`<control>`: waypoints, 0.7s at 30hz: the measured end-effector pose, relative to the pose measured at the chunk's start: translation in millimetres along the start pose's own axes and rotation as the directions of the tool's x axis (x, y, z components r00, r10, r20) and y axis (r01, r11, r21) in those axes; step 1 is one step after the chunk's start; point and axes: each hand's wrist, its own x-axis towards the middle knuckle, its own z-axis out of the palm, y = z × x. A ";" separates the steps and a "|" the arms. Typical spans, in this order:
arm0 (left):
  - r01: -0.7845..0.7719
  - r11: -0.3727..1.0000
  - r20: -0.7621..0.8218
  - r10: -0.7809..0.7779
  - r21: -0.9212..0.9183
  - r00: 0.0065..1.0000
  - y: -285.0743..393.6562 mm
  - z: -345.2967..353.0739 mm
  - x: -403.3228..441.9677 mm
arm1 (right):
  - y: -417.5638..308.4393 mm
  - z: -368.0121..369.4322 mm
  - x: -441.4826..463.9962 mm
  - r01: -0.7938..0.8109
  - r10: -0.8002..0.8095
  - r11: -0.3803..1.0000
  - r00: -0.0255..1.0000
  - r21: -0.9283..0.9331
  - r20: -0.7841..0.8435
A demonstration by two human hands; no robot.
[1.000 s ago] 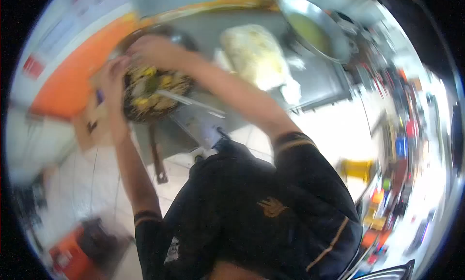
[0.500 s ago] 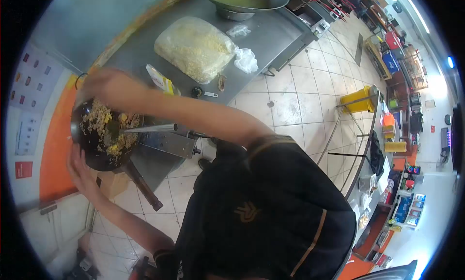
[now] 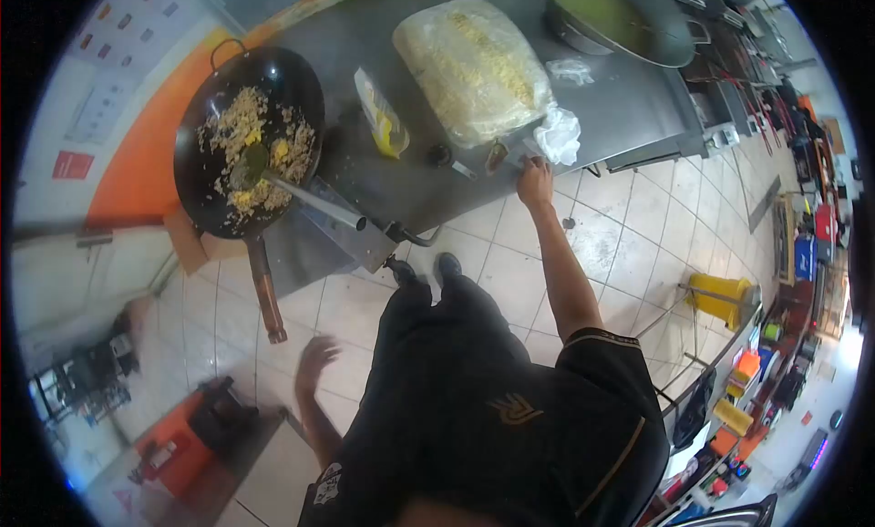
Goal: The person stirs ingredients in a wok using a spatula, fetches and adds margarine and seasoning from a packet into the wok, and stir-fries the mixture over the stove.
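**Right hand at the counter edge beside a crumpled white plastic bag, left hand hanging free**

At the left, a round black metal wok [image 3: 202, 201] sits on the grey metal counter [image 3: 410, 182], with loose brown and yellow chopped food [image 3: 235, 121] inside. Its brown stick-shaped handle [image 3: 262, 290] points down past the counter edge. A long silvery metal ladle [image 3: 314, 199] lies with its bowl in the food and its shaft across the wok's rim. The person's left hand [image 3: 317, 356] hangs in the air below the counter, near the end of the wok handle but apart from it, its fingers loosely curled and a little apart.

Further right, a narrow white and yellow packet [image 3: 383, 117] lies on the counter, then a small dark round object [image 3: 439, 155]. Next comes a bulky clear plastic bag [image 3: 474, 71] packed with pale yellow food. The person's right hand [image 3: 535, 182] is at the counter's near edge, its fingers bent and close together; whether they grip anything cannot be told. Just beside them, on the counter, lies the crumpled white plastic bag [image 3: 558, 135]. Behind it, at the upper right, stands a wide metal pan [image 3: 679, 46] of yellowish liquid
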 end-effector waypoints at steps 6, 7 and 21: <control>-0.192 0.946 -0.042 0.187 -0.260 0.981 -4.0 188.7 124.6 | -15.5 -42.9 25.0 0.036 -0.049 0.958 0.998 0.283 0.037; -0.243 0.928 -0.134 0.212 -0.283 0.968 -23.4 198.9 151.0 | -26.4 -63.6 24.5 0.058 -0.054 0.964 0.998 0.260 -0.019; -0.303 0.029 -0.291 0.207 -0.953 0.934 -47.9 238.1 222.2 | -305.8 -201.5 19.2 0.525 -0.768 0.604 0.585 0.599 0.262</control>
